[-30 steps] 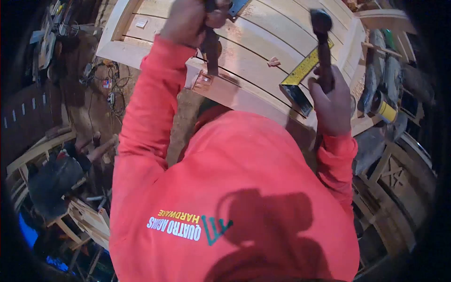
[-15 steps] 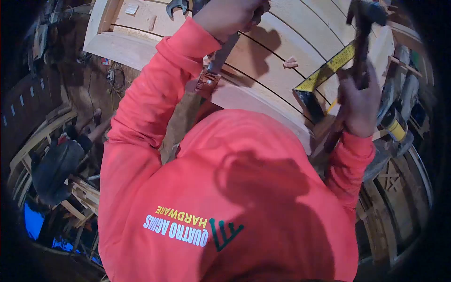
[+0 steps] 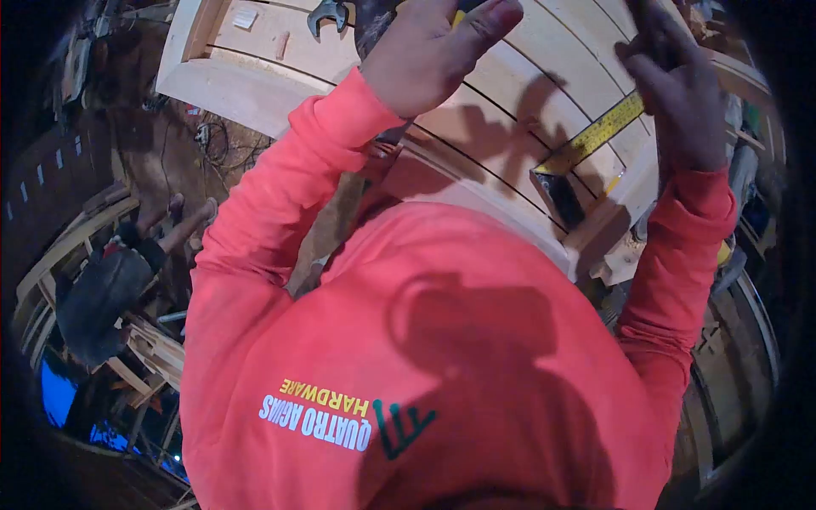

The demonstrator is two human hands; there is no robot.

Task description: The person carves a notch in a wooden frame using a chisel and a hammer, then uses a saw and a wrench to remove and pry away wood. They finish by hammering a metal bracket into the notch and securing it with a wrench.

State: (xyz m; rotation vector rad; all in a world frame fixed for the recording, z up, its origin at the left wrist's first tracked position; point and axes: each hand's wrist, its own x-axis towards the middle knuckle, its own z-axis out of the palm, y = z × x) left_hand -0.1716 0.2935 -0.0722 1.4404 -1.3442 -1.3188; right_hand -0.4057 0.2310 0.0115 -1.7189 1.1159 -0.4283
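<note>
My left hand [image 3: 429,55] is over the slatted wooden panel [image 3: 510,72], thumb stretched out and apart; its other fingers are partly cut off by the top edge. Beneath it lies a dark tool [image 3: 371,24] with a bit of yellow beside it, mostly covered. My right hand [image 3: 684,106] is raised at the panel's right side. Its fingers are around the dark handle of a hammer [image 3: 648,19], whose head is beyond the top edge. Near that hand a try square [image 3: 588,140] with a yellow ruled blade and black stock lies on the slats.
A wrench [image 3: 327,15] lies at the panel's upper left, near a small pale block [image 3: 245,17] and a wood scrap [image 3: 281,44]. Another person [image 3: 106,293] is at the lower left beside timber pieces [image 3: 153,348]. Cables [image 3: 217,144] lie on the ground.
My right hand has risen up and to the right, taking the hammer head out of view. The left hand has moved slightly down, and its thumb now points away from the fingers.
</note>
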